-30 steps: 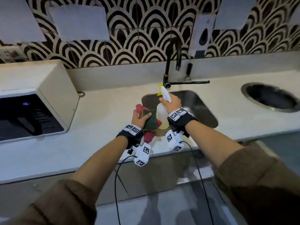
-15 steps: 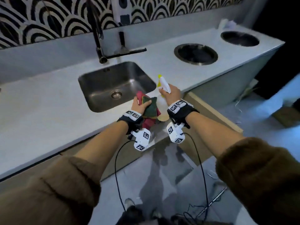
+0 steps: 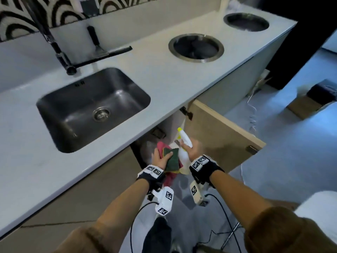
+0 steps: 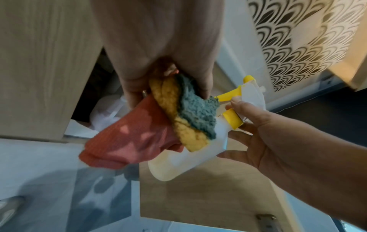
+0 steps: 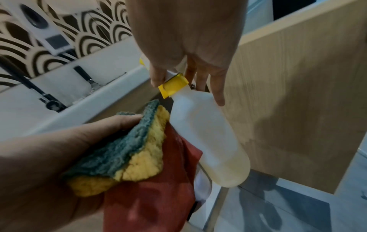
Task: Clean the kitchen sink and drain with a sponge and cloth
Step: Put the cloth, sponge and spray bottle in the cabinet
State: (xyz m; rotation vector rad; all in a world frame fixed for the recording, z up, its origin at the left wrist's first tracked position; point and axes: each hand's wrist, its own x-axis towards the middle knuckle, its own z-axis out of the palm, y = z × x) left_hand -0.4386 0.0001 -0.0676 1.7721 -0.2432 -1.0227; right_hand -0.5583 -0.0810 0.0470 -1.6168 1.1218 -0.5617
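Observation:
My left hand grips a green-and-yellow sponge together with a red cloth, below the counter edge and in front of the open cabinet. In the left wrist view the sponge lies over the cloth. My right hand holds a white spray bottle with a yellow trigger by its neck, right beside the sponge. The right wrist view shows the bottle hanging down, next to the sponge and cloth. The steel sink with its drain sits up left, away from both hands.
A black faucet and a squeegee stand behind the sink. Two round openings are set in the counter to the right. An open wooden cabinet door juts out right of my hands. Cables trail on the floor.
My view has swung right and down. Both hands dropped from counter level beside the sink to below the counter edge, in front of the open cabinet, still holding the same things.

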